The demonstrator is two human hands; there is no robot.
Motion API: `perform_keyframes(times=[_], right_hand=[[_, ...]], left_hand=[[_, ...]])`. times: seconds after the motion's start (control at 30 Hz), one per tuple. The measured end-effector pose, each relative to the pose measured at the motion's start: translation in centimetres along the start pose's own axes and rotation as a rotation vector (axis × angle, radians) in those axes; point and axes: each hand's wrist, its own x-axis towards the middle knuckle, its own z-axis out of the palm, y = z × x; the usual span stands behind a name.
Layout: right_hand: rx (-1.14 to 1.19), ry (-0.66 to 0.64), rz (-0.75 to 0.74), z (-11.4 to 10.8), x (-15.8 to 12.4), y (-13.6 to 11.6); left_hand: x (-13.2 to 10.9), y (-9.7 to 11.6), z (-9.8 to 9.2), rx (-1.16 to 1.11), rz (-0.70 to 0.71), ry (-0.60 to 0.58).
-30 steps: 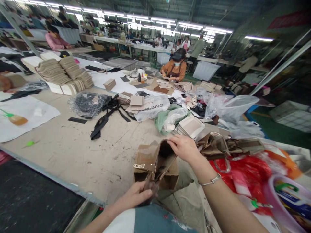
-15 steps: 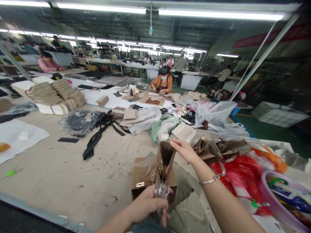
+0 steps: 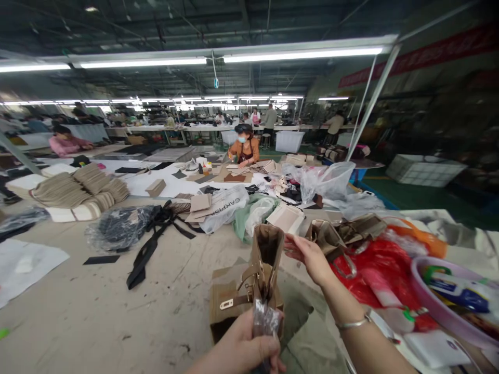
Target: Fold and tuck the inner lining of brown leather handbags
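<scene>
A small tan leather bag (image 3: pixel 265 259) with metal buckles stands upright in front of me, its mouth open at the top. My left hand (image 3: pixel 244 348) is closed round its lower end, where crinkled clear plastic (image 3: pixel 265 322) wraps the part in my fist. My right hand (image 3: pixel 307 254), a bracelet on the wrist, is beside the bag's open top, fingers curled at its right edge. Behind the bag lies a flat tan bag body (image 3: pixel 226 298) on the table (image 3: pixel 97 306).
More tan bags (image 3: pixel 343 234), a red plastic sack (image 3: pixel 374 270) and a pink basin (image 3: pixel 452 306) sit at my right. Black straps (image 3: pixel 152 244), plastic bags and stacked tan pieces (image 3: pixel 74 189) cover the table farther off. A masked person (image 3: pixel 244 150) works at the far end.
The bag has been raised upright and closer to me. My left hand now grips its plastic-wrapped lower end; my right hand has come off the top to its right side. My view tilted up.
</scene>
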Motion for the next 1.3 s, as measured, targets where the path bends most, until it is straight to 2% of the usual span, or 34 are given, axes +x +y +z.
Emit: perform_keyframes(times=[0.1, 0.27, 0.4, 0.53, 0.73, 0.87, 0.97, 1.03, 1.17, 1.3], right_hand=[[-0.146, 0.006, -0.097, 0.3, -0.3, -1.6], [-0.577, 0.045, -0.332, 0.8, -0.5, -4.0], [-0.835, 0.041, -0.396, 1.3, -0.9, -5.6], [-1.044, 0.012, -0.489, 2.0, -1.4, -6.8], [-1.317, 0.050, -0.592, 2.7, -2.4, -7.3], [-1.321, 0.086, -0.556, 2.7, -2.3, -6.6], [-1.218, -0.011, -0.462, 2.5, -2.0, -6.0], [-1.057, -0.077, -0.448, 2.2, -1.8, -6.0], [-0.707, -0.060, -0.423, 1.7, -2.2, -6.9], [-0.511, -0.152, -0.370, 1.4, -3.3, -8.5]], left_hand=[[-0.2, -0.5, 0.2, 0.062, -0.022, 0.020], [-0.7, -1.1, 0.6, 0.166, 0.018, 0.038], [-0.8, -1.4, 0.5, 0.339, 0.034, 0.031], [-1.0, -1.4, -0.1, 0.560, 0.112, -0.015], [-1.8, -1.3, -0.2, 0.753, 0.136, -0.015], [-2.2, -1.4, 0.4, 0.673, 0.067, -0.005], [-2.2, -1.5, 0.2, 0.618, 0.012, 0.001], [-2.3, -1.4, -0.2, 0.624, 0.039, -0.018], [-2.5, -0.6, -0.6, 0.739, 0.156, -0.058], [-2.7, -0.1, -0.5, 0.863, 0.202, -0.057]])
